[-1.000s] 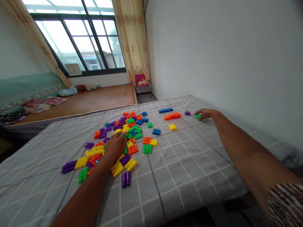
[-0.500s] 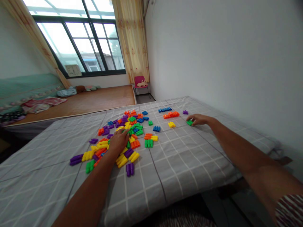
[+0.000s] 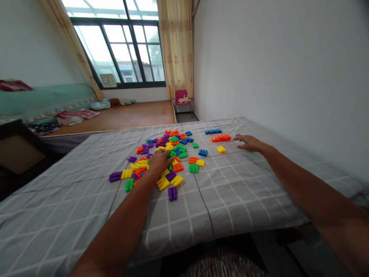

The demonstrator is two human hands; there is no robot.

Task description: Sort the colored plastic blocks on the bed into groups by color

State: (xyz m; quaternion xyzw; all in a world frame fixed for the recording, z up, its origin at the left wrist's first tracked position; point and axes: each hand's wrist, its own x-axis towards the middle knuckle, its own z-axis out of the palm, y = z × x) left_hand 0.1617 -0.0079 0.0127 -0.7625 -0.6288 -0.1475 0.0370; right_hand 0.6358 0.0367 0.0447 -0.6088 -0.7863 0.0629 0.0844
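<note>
My left hand [image 3: 160, 161] rests on the pile of coloured plastic pieces, its fingers spread near the green ones [image 3: 181, 149]. Whether it grips any piece is hidden. My right hand [image 3: 248, 142] is over the right part of the cloth with its fingers apart. A green piece [image 3: 250, 150] lies under it, partly covered, and a purple piece [image 3: 238, 135] shows just behind its fingertips. Left of that hand are an orange row [image 3: 221, 137], a blue row [image 3: 213, 131] and a yellow piece [image 3: 221, 149].
The pieces lie on a grey checked cloth [image 3: 225, 200]. A white wall [image 3: 276, 77] borders the right side. Beyond the far edge are a wooden bed platform [image 3: 138, 113] and a pink chair [image 3: 181, 96]. A dark chair back [image 3: 23, 154] stands at the left.
The view has turned left. My right hand has let go of the green piece and moved slightly off it, its fingers now apart. My left hand remains on the pile.
</note>
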